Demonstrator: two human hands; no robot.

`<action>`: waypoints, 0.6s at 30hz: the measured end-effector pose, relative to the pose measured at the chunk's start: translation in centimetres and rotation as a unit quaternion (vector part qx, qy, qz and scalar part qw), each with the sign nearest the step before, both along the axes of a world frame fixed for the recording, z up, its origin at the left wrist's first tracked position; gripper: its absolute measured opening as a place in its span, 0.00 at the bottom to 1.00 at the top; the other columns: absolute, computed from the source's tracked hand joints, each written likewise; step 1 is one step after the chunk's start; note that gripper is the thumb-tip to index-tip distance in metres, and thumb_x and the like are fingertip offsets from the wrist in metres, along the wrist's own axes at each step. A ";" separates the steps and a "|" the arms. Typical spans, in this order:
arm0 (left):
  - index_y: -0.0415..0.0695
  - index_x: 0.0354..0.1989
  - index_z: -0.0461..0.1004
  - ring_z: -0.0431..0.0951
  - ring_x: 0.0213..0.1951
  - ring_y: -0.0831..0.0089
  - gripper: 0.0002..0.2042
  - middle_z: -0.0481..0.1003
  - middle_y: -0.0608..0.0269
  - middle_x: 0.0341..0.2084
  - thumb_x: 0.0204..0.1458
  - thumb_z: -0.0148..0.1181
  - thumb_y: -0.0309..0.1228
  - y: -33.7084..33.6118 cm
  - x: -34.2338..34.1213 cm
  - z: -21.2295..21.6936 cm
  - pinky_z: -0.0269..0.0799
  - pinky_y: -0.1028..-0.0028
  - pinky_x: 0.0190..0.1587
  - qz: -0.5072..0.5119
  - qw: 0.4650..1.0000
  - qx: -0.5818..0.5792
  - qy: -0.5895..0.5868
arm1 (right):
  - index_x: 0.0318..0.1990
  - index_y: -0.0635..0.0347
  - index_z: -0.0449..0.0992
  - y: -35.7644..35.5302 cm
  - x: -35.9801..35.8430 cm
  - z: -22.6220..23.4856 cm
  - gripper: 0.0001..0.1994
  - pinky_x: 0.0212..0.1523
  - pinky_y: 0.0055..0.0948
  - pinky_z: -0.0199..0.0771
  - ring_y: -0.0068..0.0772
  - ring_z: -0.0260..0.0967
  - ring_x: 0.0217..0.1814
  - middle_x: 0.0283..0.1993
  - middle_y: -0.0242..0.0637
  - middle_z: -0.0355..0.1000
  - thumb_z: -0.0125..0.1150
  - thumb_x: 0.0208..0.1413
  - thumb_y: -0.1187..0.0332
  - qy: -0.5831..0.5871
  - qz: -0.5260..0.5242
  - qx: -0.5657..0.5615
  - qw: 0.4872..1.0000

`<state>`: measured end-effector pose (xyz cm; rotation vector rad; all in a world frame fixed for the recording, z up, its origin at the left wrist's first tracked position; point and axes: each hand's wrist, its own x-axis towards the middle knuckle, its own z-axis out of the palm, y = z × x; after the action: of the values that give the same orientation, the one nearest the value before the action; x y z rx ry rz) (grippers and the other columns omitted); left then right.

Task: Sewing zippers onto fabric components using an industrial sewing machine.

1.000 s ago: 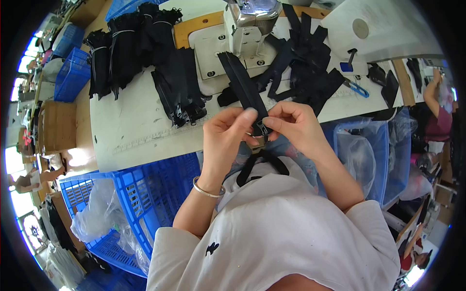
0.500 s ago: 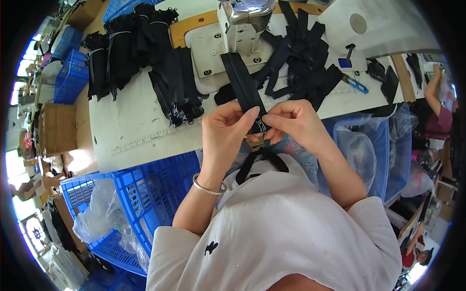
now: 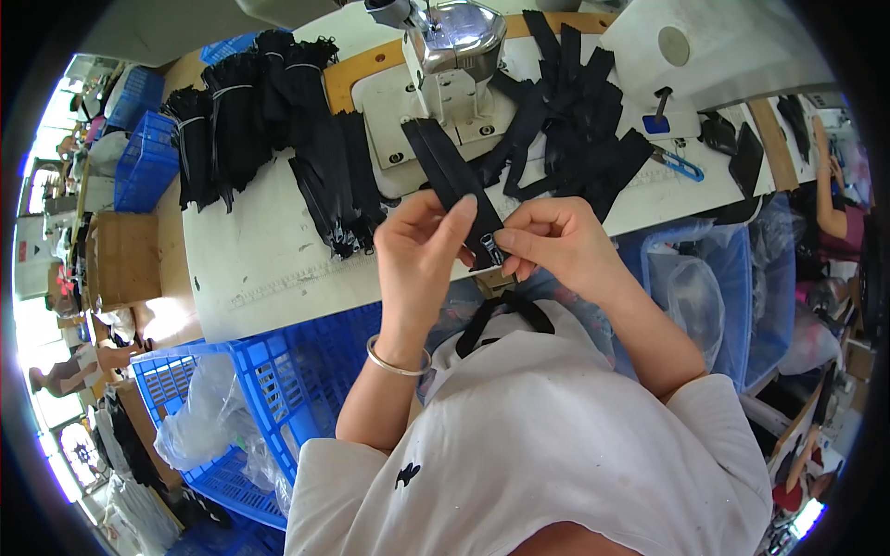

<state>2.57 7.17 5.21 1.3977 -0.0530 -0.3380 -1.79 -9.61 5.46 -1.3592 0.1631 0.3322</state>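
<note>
Between my hands a black zipper (image 3: 456,171) slants from the sewing machine's plate down toward me. Its metal slider (image 3: 491,247) shows near the close end. My left hand (image 3: 422,236) pinches the tape's left side, thumb on top. With thumb and fingers, my right hand (image 3: 552,236) grips the right edge beside the slider. The sewing machine (image 3: 454,56) stands just beyond the zipper's far end. To the right of it lies a loose heap of black zippers (image 3: 584,120). Left of my hands a small stack of zippers (image 3: 338,185) lies with sliders toward me.
Tied bundles of black zippers (image 3: 236,125) lie at the table's far left. Blue-handled thread snips (image 3: 679,165) rest at the right. Below the table edge stand a blue crate (image 3: 264,389) with clear plastic and a blue bin (image 3: 742,306). Another person's arm (image 3: 825,185) shows far right.
The view has shifted a little. My left fingers have slid on the tape, away from the slider, which now shows more plainly. My right hand still grips the near end.
</note>
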 end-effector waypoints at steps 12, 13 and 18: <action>0.38 0.23 0.74 0.72 0.17 0.83 0.10 0.75 0.65 0.18 0.53 0.61 0.30 -0.2 5.0 3.4 0.68 0.82 0.19 0.000 0.996 -0.089 -0.020 | 0.32 0.69 0.76 1.2 2.1 3.4 0.06 0.25 0.16 0.69 0.18 0.71 0.25 0.25 0.34 0.74 0.60 0.55 0.73 -0.152 -0.063 -0.092 0.982; 0.39 0.22 0.73 0.72 0.17 0.83 0.10 0.74 0.66 0.18 0.53 0.61 0.30 -0.4 5.5 3.4 0.67 0.82 0.18 -0.004 0.994 -0.110 -0.019 | 0.32 0.69 0.76 1.2 2.4 3.5 0.06 0.25 0.16 0.69 0.18 0.71 0.24 0.24 0.34 0.74 0.59 0.55 0.73 -0.160 -0.064 -0.092 0.981; 0.40 0.22 0.73 0.71 0.16 0.84 0.10 0.74 0.67 0.18 0.54 0.60 0.30 -1.4 6.9 4.2 0.63 0.83 0.17 -0.002 0.989 -0.147 -0.024 | 0.33 0.69 0.77 1.2 3.5 4.0 0.07 0.24 0.16 0.68 0.17 0.70 0.23 0.24 0.35 0.74 0.59 0.55 0.72 -0.175 -0.090 -0.073 0.978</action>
<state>9.45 5.79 9.45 1.1131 -0.1397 -0.2871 1.74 -8.37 9.45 -1.5146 0.0161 -0.0754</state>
